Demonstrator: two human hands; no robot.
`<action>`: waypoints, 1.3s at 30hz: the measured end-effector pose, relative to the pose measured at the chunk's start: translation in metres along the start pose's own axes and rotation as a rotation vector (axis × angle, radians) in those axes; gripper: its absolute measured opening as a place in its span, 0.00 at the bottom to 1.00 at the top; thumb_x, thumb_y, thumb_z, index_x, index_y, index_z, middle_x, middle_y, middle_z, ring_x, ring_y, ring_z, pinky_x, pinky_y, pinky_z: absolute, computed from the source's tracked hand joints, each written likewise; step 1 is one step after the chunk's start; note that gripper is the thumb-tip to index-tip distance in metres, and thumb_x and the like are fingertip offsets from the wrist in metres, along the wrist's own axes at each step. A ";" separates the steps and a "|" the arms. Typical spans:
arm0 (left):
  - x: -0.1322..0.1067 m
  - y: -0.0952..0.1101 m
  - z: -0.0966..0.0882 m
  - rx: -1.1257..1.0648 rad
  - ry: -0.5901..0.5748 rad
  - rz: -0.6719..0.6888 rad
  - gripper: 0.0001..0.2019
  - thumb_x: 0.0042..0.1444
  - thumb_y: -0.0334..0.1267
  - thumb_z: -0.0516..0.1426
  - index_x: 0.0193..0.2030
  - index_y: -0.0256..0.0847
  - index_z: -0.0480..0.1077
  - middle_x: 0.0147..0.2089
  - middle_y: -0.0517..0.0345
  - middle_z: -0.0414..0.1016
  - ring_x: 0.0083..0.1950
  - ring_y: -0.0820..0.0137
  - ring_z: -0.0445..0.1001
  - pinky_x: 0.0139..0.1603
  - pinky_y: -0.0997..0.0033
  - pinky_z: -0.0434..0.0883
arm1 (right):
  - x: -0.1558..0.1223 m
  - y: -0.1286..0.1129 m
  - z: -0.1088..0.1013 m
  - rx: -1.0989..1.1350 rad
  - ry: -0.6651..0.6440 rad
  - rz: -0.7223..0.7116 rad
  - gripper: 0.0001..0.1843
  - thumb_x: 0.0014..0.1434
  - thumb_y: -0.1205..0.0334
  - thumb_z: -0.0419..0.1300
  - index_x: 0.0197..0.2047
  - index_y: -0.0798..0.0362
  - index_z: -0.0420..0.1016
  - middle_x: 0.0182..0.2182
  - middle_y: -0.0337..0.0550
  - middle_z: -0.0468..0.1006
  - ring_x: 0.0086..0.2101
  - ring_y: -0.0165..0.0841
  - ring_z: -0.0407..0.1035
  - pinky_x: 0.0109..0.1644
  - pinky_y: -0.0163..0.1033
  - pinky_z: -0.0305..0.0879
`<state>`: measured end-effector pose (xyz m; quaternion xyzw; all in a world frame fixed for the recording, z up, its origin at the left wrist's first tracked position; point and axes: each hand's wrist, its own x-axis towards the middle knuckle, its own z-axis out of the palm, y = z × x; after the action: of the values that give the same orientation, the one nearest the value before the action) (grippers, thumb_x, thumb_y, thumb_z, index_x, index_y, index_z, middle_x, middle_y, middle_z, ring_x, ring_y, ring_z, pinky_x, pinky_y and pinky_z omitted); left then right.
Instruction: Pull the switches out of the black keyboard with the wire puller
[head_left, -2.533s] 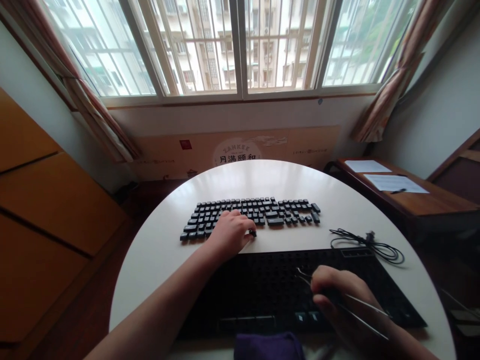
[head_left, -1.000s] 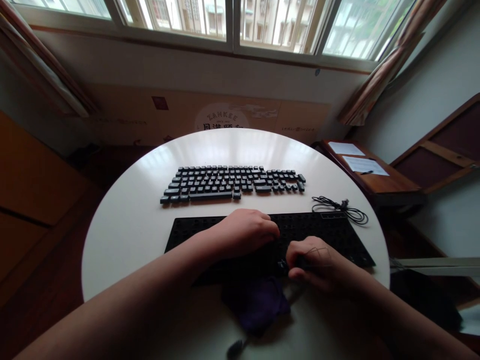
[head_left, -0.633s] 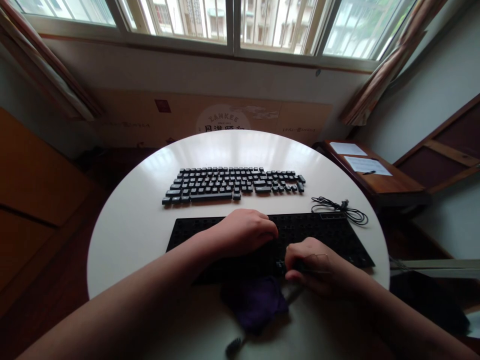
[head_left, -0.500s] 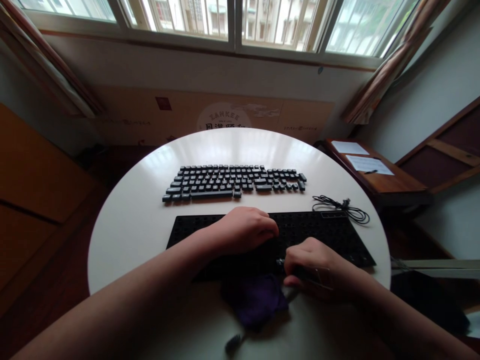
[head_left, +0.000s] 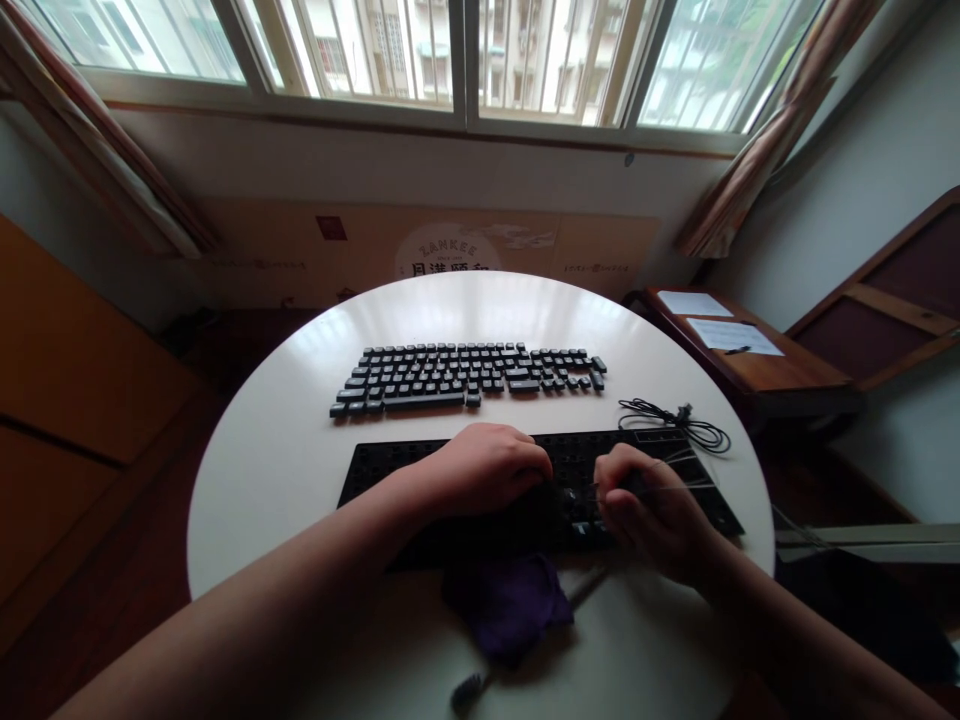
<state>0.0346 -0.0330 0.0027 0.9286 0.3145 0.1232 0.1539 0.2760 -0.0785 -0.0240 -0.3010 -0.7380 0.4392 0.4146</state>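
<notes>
A black keyboard [head_left: 652,450] with most of its keycaps off lies across the near half of the table. On its middle rests my left hand [head_left: 499,462], fingers curled downward; whatever is under the fingertips is hidden. My right hand [head_left: 637,490] is closed around a wire keycap puller [head_left: 686,482], whose thin wires stick out on both sides of the fist. Its left wire tips are close to a dark keycap over the keyboard, though I cannot tell if they grip it. A few keycaps [head_left: 583,535] sit at the keyboard's front edge. Behind, loose keycaps [head_left: 424,402] are laid out in keyboard order.
A purple cloth [head_left: 510,605] lies in front of the keyboard, over a thin brush [head_left: 466,690] with dark bristles. The coiled black cable [head_left: 675,425] is at the back right of the round white table [head_left: 247,480]. A wooden side table [head_left: 787,370] holds papers.
My right hand has moved up and slightly right with the keycap puller, uncovering keycaps at the keyboard's front edge. My left hand stays on the keyboard. The view has tilted up slightly.
</notes>
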 end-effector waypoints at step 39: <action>0.019 -0.064 -0.029 0.463 0.080 -0.254 0.06 0.54 0.35 0.61 0.38 0.45 0.79 0.34 0.55 0.82 0.41 0.61 0.74 0.40 0.67 0.67 | 0.010 0.000 -0.030 -0.394 0.155 -0.362 0.09 0.67 0.60 0.59 0.34 0.53 0.68 0.23 0.38 0.70 0.22 0.26 0.62 0.24 0.31 0.57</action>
<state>0.0052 0.0331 0.0088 0.8865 0.4542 0.0642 -0.0609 0.2973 -0.0590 -0.0123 -0.2719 -0.8171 0.1818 0.4748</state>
